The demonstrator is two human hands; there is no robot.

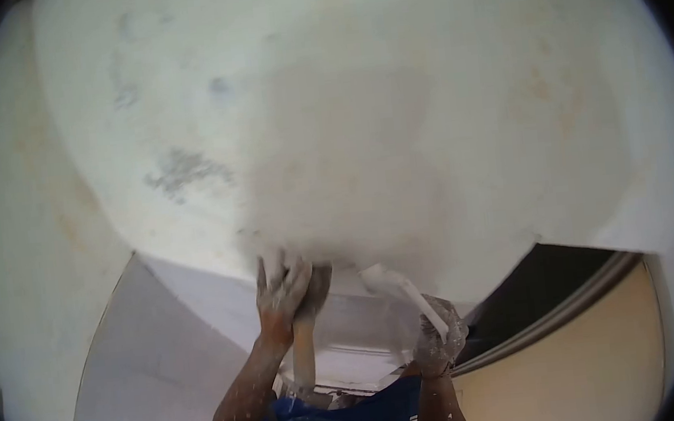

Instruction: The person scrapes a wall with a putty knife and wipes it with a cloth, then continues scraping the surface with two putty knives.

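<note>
My left hand [280,297], smeared with pale plaster, holds a putty knife [318,291] near its blade. Its fingers are spread up along the blade toward the plastered surface, while the light wooden handle points down below the palm. My right hand [442,337], also coated in white, is closed on a long, pale, plaster-covered tool [406,290], perhaps a scraper, whose end slants up to the left. A damp greyish patch [340,153] covers the middle of the whitish surface [171,88] above both hands.
Dark scuffs [187,172] mark the surface left of the patch. A dark opening [550,279] with a curved edge lies at the lower right, beside a tan panel [578,350]. At the lower left is a grey wall panel [141,367].
</note>
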